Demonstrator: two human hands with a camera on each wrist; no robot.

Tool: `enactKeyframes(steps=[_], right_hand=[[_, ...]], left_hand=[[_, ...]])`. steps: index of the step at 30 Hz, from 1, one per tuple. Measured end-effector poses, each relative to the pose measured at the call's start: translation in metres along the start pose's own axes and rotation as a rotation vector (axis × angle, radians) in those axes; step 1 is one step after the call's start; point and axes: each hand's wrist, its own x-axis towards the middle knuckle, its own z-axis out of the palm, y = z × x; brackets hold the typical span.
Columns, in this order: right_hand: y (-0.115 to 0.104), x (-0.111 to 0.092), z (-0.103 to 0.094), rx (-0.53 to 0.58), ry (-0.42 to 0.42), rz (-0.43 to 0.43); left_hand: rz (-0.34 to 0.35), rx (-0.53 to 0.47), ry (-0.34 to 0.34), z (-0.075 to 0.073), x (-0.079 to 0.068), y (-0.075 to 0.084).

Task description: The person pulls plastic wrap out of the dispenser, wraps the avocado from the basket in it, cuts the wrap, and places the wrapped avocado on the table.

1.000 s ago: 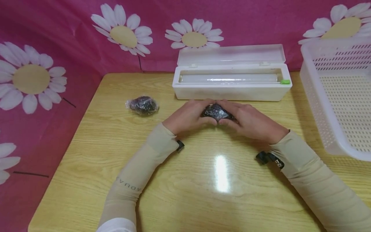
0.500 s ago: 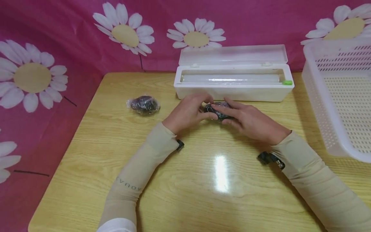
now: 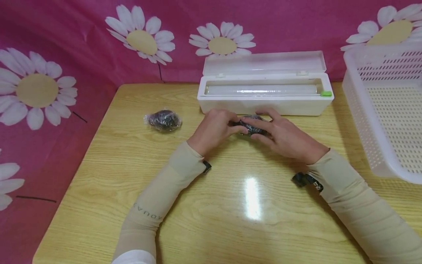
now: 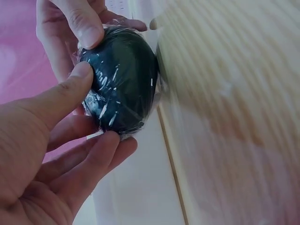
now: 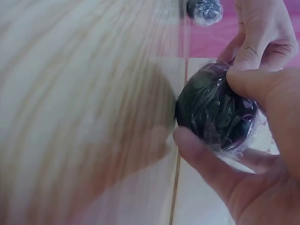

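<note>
A dark avocado in cling film rests on the table in front of the white box, partly hidden by both hands. My left hand pinches its left end between thumb and fingers. My right hand grips the other side, with fingers spread over the top and the thumb at the near side. In the left wrist view the film on the avocado looks shiny and creased. The right wrist view shows the wrapped avocado between both hands. A second wrapped avocado lies to the left, untouched.
The long white box stands lid up at the back, with a roll of cling film inside and a green slider at its right end. A white perforated basket stands at the right. A pink flowered cloth hangs behind.
My hands have gone from cupping the avocado with fingertips meeting to separate holds. My right fingers have spread over its top, and my left hand has curled at its left end.
</note>
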Motion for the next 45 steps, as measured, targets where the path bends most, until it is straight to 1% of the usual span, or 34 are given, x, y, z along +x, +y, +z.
enactKeyframes(steps=[2, 5, 9, 12, 15, 17, 22, 25, 30, 33, 37, 41, 43, 45], right_hand=[[0.0, 0.0, 0.0, -0.01, 0.031, -0.002], [-0.002, -0.001, -0.002, -0.001, 0.055, 0.064], [-0.004, 0.0, -0.006, 0.043, 0.057, 0.12], [-0.003, 0.0, -0.008, 0.066, 0.009, 0.126], [-0.001, 0.0, -0.012, 0.08, -0.036, 0.128], [-0.001, 0.0, -0.012, 0.08, -0.044, 0.124], [0.0, 0.0, -0.01, 0.03, 0.009, 0.084], [0.0, 0.001, -0.008, -0.004, 0.05, 0.065], [-0.001, 0.001, -0.008, 0.029, 0.085, 0.096], [0.0, 0.001, -0.009, 0.064, 0.088, 0.124], [0.002, 0.001, -0.01, 0.075, 0.073, 0.126], [0.005, -0.001, -0.012, 0.11, 0.045, 0.126], [0.006, -0.002, -0.013, 0.126, 0.033, 0.126], [0.007, -0.003, -0.014, 0.117, 0.034, 0.119]], left_hand=[[0.011, 0.018, 0.003, 0.0, 0.0, 0.0], [0.022, 0.041, 0.011, 0.0, 0.0, 0.0], [0.019, 0.017, 0.013, 0.001, 0.0, 0.0], [0.028, -0.003, 0.004, 0.0, 0.0, 0.0], [0.045, 0.013, -0.011, 0.0, 0.0, 0.0], [0.053, 0.027, -0.024, -0.001, -0.001, 0.0], [0.068, 0.08, -0.04, -0.001, 0.0, 0.0], [0.075, 0.093, -0.048, -0.001, 0.001, 0.0], [0.086, 0.064, -0.053, -0.001, 0.0, 0.0], [0.105, 0.07, -0.058, 0.0, 0.001, 0.001], [0.116, 0.099, -0.092, -0.001, 0.001, 0.002], [0.107, 0.123, -0.12, -0.002, 0.002, 0.002], [0.1, 0.127, -0.123, -0.001, 0.002, 0.002], [0.094, 0.128, -0.125, -0.001, 0.002, 0.002]])
